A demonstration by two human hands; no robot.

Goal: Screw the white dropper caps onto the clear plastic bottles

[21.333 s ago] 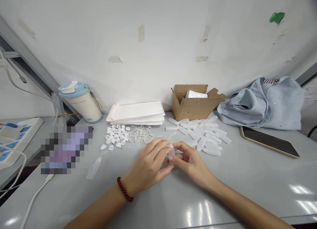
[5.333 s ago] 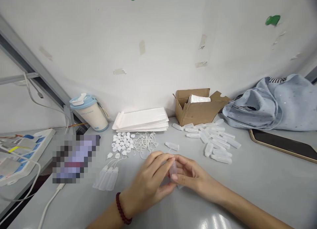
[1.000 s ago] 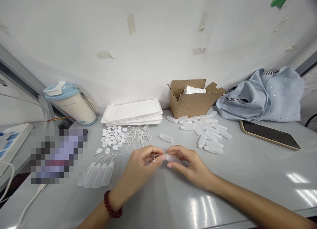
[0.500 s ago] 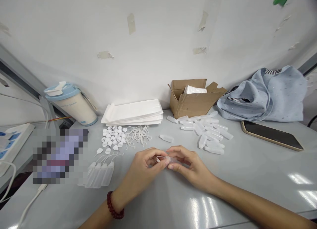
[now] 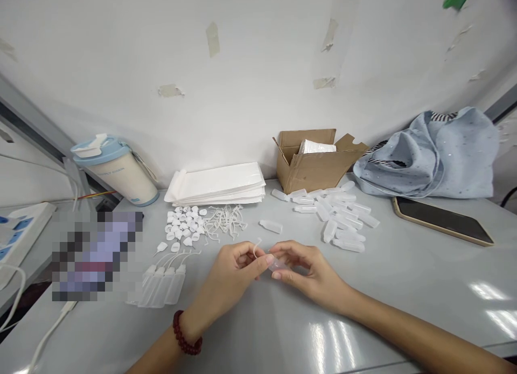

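Holding a small bottle (image 5: 278, 264) two-handed, tilted over the grey table (image 5: 258, 331). Pinching its neck end with the left hand (image 5: 236, 266), thumb and fingers closed, probably to steady the thin tube (image 5: 256, 248) curving up there. Curling the right hand (image 5: 307, 266) around the bottle's body, likely to stop it from turning. Facing one loose bottle (image 5: 270, 226) just beyond, perhaps for easy reach. Having tubes (image 5: 226, 221) grouped beside caps (image 5: 186, 223), seemingly for sorted picking, with tube-fitted bottles (image 5: 163, 285) nearer on the left and a bottle heap (image 5: 345, 219) off right.
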